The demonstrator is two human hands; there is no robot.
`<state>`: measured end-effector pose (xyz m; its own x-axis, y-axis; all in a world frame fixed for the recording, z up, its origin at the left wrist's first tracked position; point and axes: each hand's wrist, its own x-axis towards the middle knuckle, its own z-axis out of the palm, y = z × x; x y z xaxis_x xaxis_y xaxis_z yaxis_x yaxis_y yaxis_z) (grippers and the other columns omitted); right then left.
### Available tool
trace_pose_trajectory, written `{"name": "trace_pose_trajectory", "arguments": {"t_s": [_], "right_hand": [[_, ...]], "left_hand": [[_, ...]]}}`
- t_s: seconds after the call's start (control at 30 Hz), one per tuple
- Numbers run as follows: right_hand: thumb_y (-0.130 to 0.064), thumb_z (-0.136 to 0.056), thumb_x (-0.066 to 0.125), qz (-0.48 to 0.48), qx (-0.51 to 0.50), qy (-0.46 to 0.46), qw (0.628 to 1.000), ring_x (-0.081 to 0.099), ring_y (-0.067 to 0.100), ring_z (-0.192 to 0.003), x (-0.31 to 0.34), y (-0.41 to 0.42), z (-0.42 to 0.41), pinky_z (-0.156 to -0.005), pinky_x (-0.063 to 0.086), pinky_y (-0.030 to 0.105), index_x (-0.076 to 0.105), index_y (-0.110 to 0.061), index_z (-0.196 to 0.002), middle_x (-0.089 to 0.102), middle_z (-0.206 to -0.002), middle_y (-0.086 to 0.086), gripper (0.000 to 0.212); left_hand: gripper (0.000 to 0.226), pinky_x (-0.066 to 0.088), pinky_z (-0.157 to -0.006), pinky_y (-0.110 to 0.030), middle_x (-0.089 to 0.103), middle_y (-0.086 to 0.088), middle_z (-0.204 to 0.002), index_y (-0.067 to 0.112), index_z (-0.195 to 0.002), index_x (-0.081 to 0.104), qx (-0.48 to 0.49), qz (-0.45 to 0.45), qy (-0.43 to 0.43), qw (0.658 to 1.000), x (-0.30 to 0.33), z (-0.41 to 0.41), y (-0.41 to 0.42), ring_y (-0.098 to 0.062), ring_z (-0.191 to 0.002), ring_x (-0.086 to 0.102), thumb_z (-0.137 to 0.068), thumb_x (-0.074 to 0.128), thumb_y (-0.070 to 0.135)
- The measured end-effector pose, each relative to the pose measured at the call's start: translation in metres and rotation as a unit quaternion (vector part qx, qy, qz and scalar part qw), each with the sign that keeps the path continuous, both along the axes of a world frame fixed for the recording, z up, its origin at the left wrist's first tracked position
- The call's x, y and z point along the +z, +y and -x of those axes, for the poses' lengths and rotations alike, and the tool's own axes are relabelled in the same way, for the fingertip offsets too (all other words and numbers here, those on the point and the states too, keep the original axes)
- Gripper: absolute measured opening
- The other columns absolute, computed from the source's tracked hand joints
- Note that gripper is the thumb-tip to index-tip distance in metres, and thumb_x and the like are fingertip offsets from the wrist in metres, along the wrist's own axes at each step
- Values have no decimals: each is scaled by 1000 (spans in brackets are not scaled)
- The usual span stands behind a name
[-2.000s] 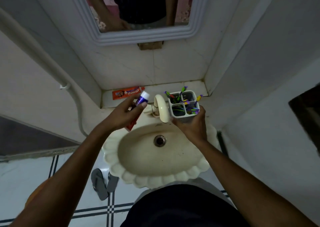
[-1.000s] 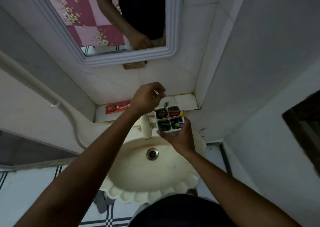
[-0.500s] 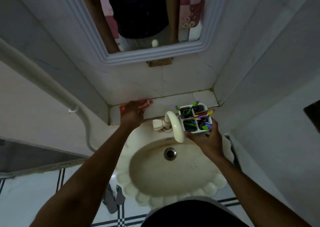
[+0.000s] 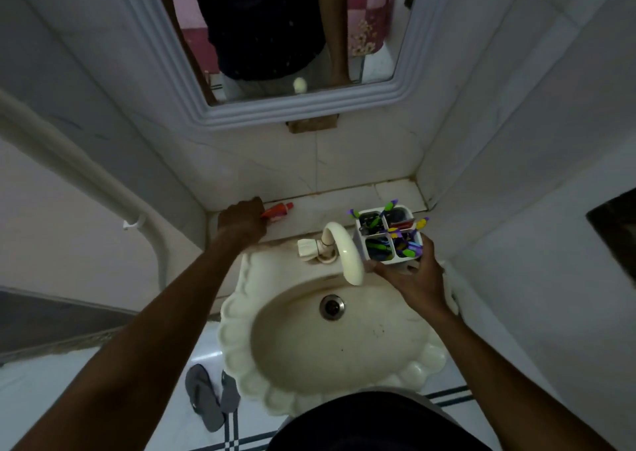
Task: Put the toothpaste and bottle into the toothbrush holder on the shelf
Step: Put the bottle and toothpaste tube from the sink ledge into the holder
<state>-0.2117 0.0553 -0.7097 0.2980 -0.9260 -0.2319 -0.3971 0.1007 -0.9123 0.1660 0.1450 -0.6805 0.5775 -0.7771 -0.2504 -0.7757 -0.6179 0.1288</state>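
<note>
A white four-compartment toothbrush holder point(image 4: 388, 240) full of purple, green and yellow brushes is held above the sink's back rim, right of the tap; a red item shows in its far right compartment. My right hand point(image 4: 411, 280) grips the holder from below. On the left end of the tiled shelf point(image 4: 344, 206) lies a red toothpaste tube point(image 4: 278, 211), and my left hand point(image 4: 242, 223) is closed over its left part, leaving only the capped right end visible. No separate bottle can be made out.
A cream scalloped sink point(image 4: 327, 340) with a curved tap point(image 4: 340, 247) sits below the shelf. A framed mirror point(image 4: 285, 37) hangs above. A white pipe point(image 4: 82, 172) runs down the left wall. Grey slippers point(image 4: 206, 395) lie on the floor. A tiled wall closes the right.
My left hand put the purple-capped item into the holder, then moved left to the shelf and closed on the toothpaste tube. The right hand kept holding the holder.
</note>
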Motion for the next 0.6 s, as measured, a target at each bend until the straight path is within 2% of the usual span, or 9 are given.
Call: {"name": "trace_pose_trajectory", "arguments": {"t_s": [0.07, 0.1, 0.17, 0.2, 0.27, 0.3, 0.37, 0.47, 0.6], "right_hand": [[-75, -46, 106, 6, 12, 1, 1000, 70, 8, -128, 3, -1, 0, -108, 62, 42, 49, -56, -140, 71, -135, -23, 112], [-77, -45, 105, 10, 18, 3, 1000, 70, 7, -127, 5, -1, -1, -107, 61, 40, 46, -57, -139, 70, -133, -26, 112], [-72, -49, 105, 17, 37, 7, 999, 69, 6, -124, 9, -1, 0, -107, 61, 39, 43, -55, -141, 67, -131, -28, 112], [-67, -52, 106, 18, 46, 7, 999, 68, 3, -123, 10, -2, 0, -107, 61, 39, 42, -52, -143, 66, -131, -28, 112], [-64, -53, 109, 21, 62, 1, 998, 68, 0, -125, 10, -4, 1, -109, 61, 40, 41, -50, -145, 67, -136, -25, 115], [-66, -51, 109, 21, 63, -1, 998, 69, 1, -127, 10, -4, 1, -110, 62, 41, 40, -49, -147, 67, -140, -22, 120], [-70, -48, 108, 21, 66, -2, 998, 69, 5, -130, 8, -7, 4, -111, 61, 42, 37, -44, -151, 66, -144, -19, 128], [-75, -49, 106, 25, 72, 1, 997, 69, 8, -129, 9, -7, 6, -111, 61, 42, 36, -40, -152, 66, -144, -16, 129], [-73, -53, 106, 33, 83, 7, 996, 68, 11, -130, 11, -8, 10, -109, 61, 37, 34, -38, -153, 66, -146, -11, 128]], "left_hand": [[36, 64, -68, -45, 73, -11, -96, 18, -119, 55, 10, 46, 56, 997, 26, 7, 9, -33, -74, 74, -107, 54, 51], [34, 66, -65, -49, 75, -9, -95, 19, -122, 54, 34, 84, 128, 988, 42, 13, 13, -34, -70, 76, -107, 55, 50], [30, 67, -63, -55, 77, -9, -101, 22, -129, 52, 96, 153, 320, 930, 79, 34, 19, -37, -73, 81, -106, 65, 38], [34, 68, -65, -53, 76, -10, -107, 21, -134, 52, 97, 168, 390, 900, 98, 44, 20, -40, -78, 81, -105, 69, 29], [46, 69, -69, -42, 74, -9, -116, 17, -140, 55, 40, 164, 440, 882, 133, 67, 21, -38, -85, 82, -99, 76, 14], [45, 68, -69, -36, 75, -8, -115, 14, -138, 60, 9, 162, 431, 887, 147, 78, 21, -33, -86, 83, -97, 78, 11], [29, 65, -67, -27, 79, -6, -102, 11, -123, 72, -44, 162, 351, 921, 167, 103, 17, -21, -81, 83, -95, 80, 13], [21, 63, -73, -28, 78, 4, -90, 14, -107, 80, -128, 164, 178, 962, 179, 134, 8, -9, -76, 75, -89, 86, 23], [24, 58, -77, -34, 77, 0, -98, 15, -111, 80, -162, 167, 101, 967, 175, 166, -5, -17, -87, 70, -89, 85, 25]]}}
